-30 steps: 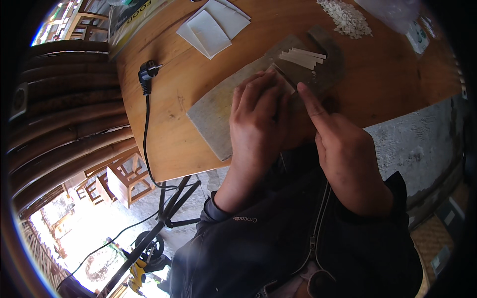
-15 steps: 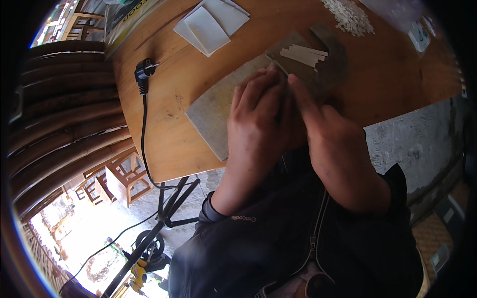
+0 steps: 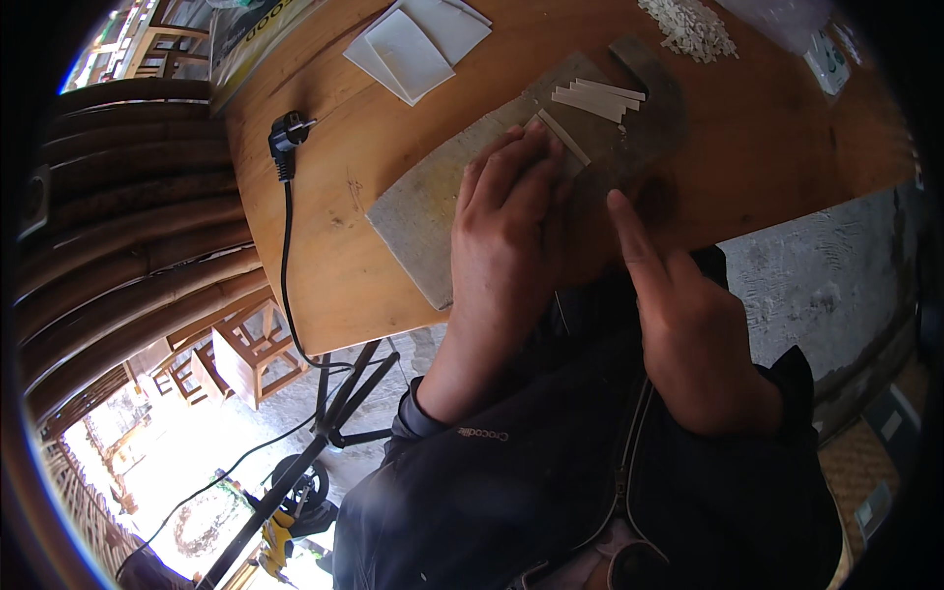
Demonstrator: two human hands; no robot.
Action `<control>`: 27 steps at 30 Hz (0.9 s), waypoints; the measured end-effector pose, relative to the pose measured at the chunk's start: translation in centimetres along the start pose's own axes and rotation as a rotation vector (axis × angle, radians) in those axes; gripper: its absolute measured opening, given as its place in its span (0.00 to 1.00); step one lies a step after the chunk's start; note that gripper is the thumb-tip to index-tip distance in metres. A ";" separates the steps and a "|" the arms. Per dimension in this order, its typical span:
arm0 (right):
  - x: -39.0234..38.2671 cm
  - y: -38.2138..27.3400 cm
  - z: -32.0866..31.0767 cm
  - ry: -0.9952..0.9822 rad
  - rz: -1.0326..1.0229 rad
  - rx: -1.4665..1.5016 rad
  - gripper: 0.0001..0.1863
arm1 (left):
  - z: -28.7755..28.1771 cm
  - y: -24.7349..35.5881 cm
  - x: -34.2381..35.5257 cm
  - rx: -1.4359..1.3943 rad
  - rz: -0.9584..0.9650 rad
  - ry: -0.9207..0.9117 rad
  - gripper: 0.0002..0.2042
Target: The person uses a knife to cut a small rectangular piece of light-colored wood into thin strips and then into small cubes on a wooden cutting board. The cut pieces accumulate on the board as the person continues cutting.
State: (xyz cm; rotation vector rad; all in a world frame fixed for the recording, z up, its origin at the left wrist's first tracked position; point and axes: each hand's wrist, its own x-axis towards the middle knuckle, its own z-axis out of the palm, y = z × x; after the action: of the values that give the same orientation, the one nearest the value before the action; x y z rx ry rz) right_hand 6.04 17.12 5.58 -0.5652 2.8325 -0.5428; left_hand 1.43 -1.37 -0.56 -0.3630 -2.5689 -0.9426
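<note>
Head view, left hand: the left hand (image 3: 511, 206) bends over the grey board (image 3: 418, 221), fingers close together and pressing down; whatever lies beneath them is hidden.
Right hand: the right hand (image 3: 688, 320) is near and to the right, apart from the strips, index finger stretched out and the others curled under; whether they grip anything, I cannot tell.
Single strip: one narrow pale strip (image 3: 565, 138) lies on the board just right of the left fingertips; whether it is fully separate is unclear.
Loose strips: a small fan of pale strips (image 3: 598, 99) lies farther right on the board, apart from both hands; these look already made.
Pale bits: a heap of small pale pieces (image 3: 690, 29) sits far right on the wooden table (image 3: 315, 256), apparently finished.
White sheets: white sheets (image 3: 403, 59) lie far left, seemingly unused.
Remaining: the loose strips remain long, so work seems only partly done.
</note>
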 end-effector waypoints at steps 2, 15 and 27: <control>-0.3 0.3 0.0 0.012 0.010 -0.001 0.42 | 0.1 0.0 -0.1 0.002 0.001 0.012 0.14; 1.7 0.7 0.1 0.135 0.053 0.162 0.42 | 0.5 0.1 0.0 0.013 0.021 0.068 0.11; 3.3 0.5 0.5 0.100 0.013 0.155 0.41 | 0.2 0.2 -0.1 0.013 0.008 0.036 0.12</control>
State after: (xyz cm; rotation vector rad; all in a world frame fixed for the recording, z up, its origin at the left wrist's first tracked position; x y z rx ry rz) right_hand 3.03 16.10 4.50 -0.5042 2.8505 -0.8008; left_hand 1.49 -1.09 -0.63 -0.3500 -2.5378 -0.9213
